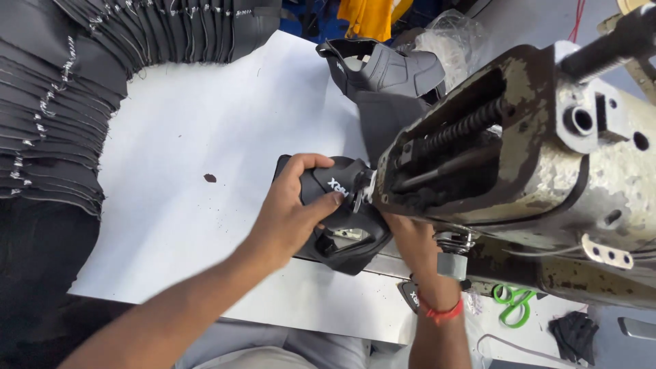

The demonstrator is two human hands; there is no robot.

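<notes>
White tabletop (205,123) is filling the middle of the view, with a fanned row of black cut pieces (61,89) curving along its upper left edge. A worn, paint-chipped sewing machine head (519,157) is reaching in from the right.

The left hand (294,205) is gripping a black shoe upper (345,225), fingers curled over its top and thumb pressing on its side, holding it against the front end of the machine. The right hand (410,236) is lying under the machine head, touching the lower right of the same piece; whether its fingers are closed on it I cannot tell (the machine is hiding most of them). A red band (441,313) is circling that wrist.

Another black shoe upper (386,75) is sitting farther back on the table, just beside the machine. Green-handled scissors (512,304) are lying at the lower right, near a small heap of black scraps (574,335).
</notes>
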